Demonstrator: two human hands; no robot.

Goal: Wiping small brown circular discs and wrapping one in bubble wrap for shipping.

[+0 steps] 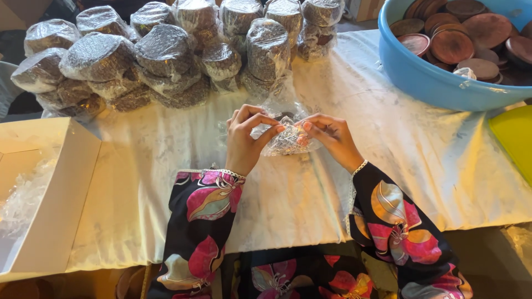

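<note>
My left hand [246,138] and my right hand [330,138] both pinch a clear, crinkled plastic bag [285,124] just above the white tablecloth [310,188]. A small dark round thing shows inside the bag's top. Fingertips of both hands meet at the bag's near edge. Behind it stands a heap of dark round pieces wrapped in clear plastic [166,52]. My sleeves are black with pink and yellow flowers.
A blue plastic basin [426,80] with several brown round discs [460,36] stands at the back right. A yellow-green tray edge [515,138] lies at the right. An open white cardboard box [52,188] with clear plastic bags inside sits at the left.
</note>
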